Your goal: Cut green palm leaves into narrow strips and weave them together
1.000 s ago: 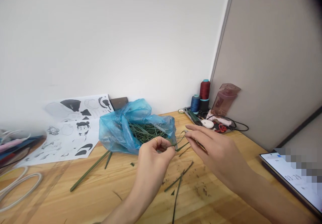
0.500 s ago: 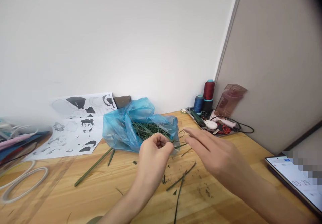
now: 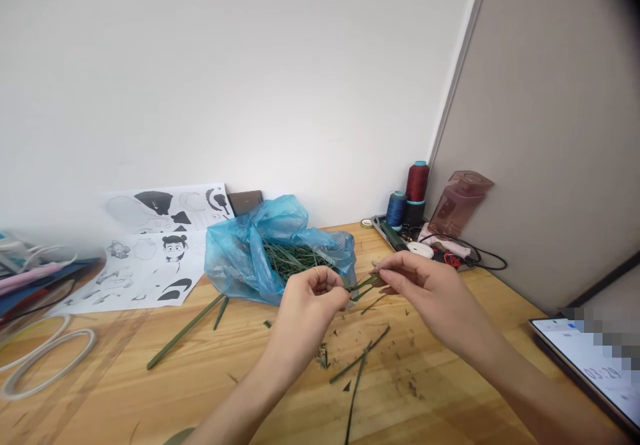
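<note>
My left hand (image 3: 314,301) is closed in a pinch on one end of some thin green leaf strips (image 3: 364,286). Facing it, my right hand (image 3: 425,285) pinches the other end of the strips between thumb and fingers. The strips span the short gap between both hands; their ends are hidden by my fingers. Just behind my left hand lies a blue plastic bag (image 3: 235,265), its mouth showing a heap of cut green leaf strips (image 3: 293,258). Loose strips (image 3: 357,358) and small scraps lie on the wooden table (image 3: 240,391) below my hands.
Printed sheets (image 3: 145,278) lean at the left, near a white cable loop (image 3: 50,365). At the back right, thread spools (image 3: 417,181) and a pink bottle (image 3: 460,205) stand by a tray of small items. A phone (image 3: 590,358) lies at the right edge.
My right hand, earlier held with its fingers stretched out, has closed on the strips. Those strips now stretch between both hands. My left hand keeps its pinch, shifted slightly right.
</note>
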`<state>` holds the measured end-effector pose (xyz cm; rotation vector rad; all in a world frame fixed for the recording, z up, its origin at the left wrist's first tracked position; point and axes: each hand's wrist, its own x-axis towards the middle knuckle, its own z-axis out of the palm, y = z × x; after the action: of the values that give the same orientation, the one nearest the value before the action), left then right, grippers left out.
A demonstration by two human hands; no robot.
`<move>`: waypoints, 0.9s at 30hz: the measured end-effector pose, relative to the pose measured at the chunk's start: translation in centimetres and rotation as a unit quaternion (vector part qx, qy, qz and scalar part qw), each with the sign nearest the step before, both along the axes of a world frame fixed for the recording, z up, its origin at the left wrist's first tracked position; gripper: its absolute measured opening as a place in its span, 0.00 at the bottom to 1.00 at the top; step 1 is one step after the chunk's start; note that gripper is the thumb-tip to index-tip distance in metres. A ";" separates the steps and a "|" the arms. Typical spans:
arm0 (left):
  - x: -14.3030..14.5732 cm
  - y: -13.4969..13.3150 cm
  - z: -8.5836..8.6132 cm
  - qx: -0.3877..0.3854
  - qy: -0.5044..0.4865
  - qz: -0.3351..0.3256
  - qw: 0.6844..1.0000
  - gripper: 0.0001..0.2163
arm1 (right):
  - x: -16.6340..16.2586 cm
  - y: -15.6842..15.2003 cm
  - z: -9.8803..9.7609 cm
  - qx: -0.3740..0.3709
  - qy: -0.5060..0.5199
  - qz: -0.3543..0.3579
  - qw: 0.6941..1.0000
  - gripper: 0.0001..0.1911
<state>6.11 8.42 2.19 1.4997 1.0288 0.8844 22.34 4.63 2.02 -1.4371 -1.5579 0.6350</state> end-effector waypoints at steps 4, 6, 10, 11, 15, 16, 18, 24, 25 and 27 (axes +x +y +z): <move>-0.1 0.2 -0.1 -0.054 -0.033 -0.030 0.998 0.02 | -0.1 0.2 0.1 -0.040 0.110 0.025 0.993 0.06; -0.1 0.3 -0.1 -0.074 -0.059 -0.043 0.995 0.03 | -0.2 0.2 0.2 -0.063 0.156 0.034 0.985 0.06; 0.1 0.2 0.1 -0.118 -0.097 -0.052 0.987 0.02 | 0.0 0.2 0.2 -0.107 0.256 0.069 0.958 0.07; 0.1 0.2 0.1 -0.125 -0.105 -0.054 0.985 0.02 | 0.1 0.3 0.2 -0.115 0.279 0.080 0.950 0.08; 0.0 0.2 0.0 -0.129 -0.129 -0.074 0.980 0.01 | 0.2 0.3 0.2 -0.144 0.332 0.089 0.928 0.07; -0.1 0.2 0.0 -0.129 -0.131 -0.076 0.980 0.00 | 0.2 0.3 0.2 -0.148 0.342 0.089 0.924 0.07; -0.2 0.1 -0.1 -0.126 -0.134 -0.080 0.980 0.01 | 0.4 0.4 0.3 -0.162 0.367 0.099 0.911 0.05; -0.2 -0.3 0.2 -0.105 -0.151 -0.128 0.974 0.01 | 1.0 0.5 -0.3 -0.243 0.483 0.173 0.823 0.04; -0.2 -0.4 0.2 -0.099 -0.154 -0.133 0.974 0.02 | 1.0 0.5 -0.3 -0.253 0.495 0.180 0.811 0.05; -0.1 -0.5 0.2 -0.083 -0.158 -0.138 0.974 0.02 | 0.9 0.5 -0.4 -0.259 0.505 0.189 0.801 0.06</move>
<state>5.99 7.91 2.39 1.2734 0.6258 0.7864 23.22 5.17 1.64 -0.8132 -0.7849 1.8236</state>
